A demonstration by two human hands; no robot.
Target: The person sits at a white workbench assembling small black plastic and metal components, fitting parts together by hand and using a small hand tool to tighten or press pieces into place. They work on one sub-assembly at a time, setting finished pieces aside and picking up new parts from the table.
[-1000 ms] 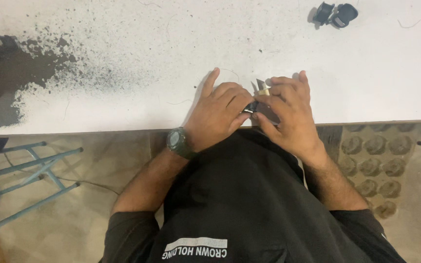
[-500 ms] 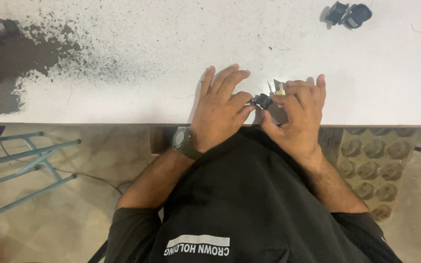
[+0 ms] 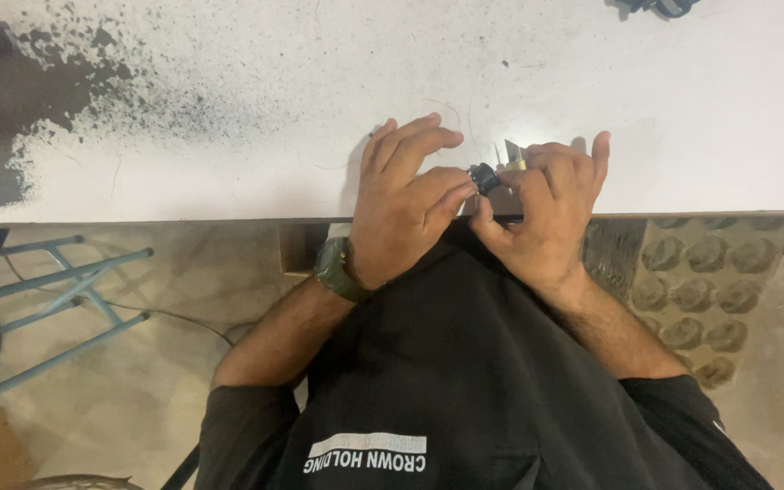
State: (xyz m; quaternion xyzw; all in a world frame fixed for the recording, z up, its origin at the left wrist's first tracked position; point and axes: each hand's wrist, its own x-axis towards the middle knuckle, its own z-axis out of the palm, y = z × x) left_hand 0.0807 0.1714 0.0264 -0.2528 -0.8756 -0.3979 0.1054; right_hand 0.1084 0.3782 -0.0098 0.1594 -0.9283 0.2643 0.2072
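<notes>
1. The small black part [image 3: 484, 177] sits at the table's [image 3: 229, 195] near edge, pinched between both hands; a slip here would likely drop it off the edge onto the floor, since nothing lies beneath it.
2. The thin metal pieces [image 3: 512, 152] stick up at 1 o'clock of the part, just beside the right fingertips; pressing hard could, by the look of it, bend them or prick a finger.
3. The left hand [image 3: 401, 204] lies at 9 o'clock of the part. Its thumb and forefinger close on the part's left side, while the other fingers fan out above, loosely spread and apart from the part.
4. The right hand [image 3: 546, 213] lies at 3 o'clock. Its fingers curl tight together over the part and the metal pieces, thumb underneath; how much of the part it grips is hidden.
5. A wristwatch [image 3: 336, 269] rides the left wrist at 7 o'clock of the part.
6. Black powder [image 3: 56, 86] stains the table well away at 10 o'clock; dark objects [image 3: 660, 5] lie far off at 1 o'clock.
</notes>
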